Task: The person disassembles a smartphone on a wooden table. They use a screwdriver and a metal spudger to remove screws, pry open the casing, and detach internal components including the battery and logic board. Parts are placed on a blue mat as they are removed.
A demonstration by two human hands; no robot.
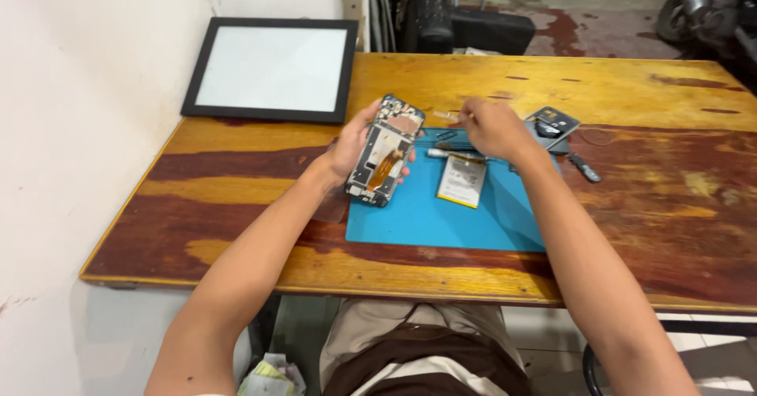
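At the far left a black-framed white panel [272, 69] lies flat against the wall on the wooden table [646, 207], well apart from your hands. Your left arm reaches in from the lower left, forearm angled up and to the right, and your left hand [352, 142] cups the opened phone [384, 150] from behind and from its left edge, fingers wrapped closed around the frame so it sits tilted, raised above the left edge of the blue work mat [426, 222], its bare inner side with an orange flex strip facing you. Just right of the phone, on the mat, a flat battery pack [460, 181] lies loose, with a slim metal tool [453, 155] lying across the mat just above it. Your right arm comes in from the lower right and stretches forward over the mat; your right hand [490, 128] hovers above the mat's far edge, knuckles up, fingers pinched together on a small thin piece [447, 115] whose kind you cannot tell from here. Past that hand, at the mat's right far corner, a phone back cover [552, 121] rests on the table, and a short dark tool [584, 168] lies just beside the mat's right edge.
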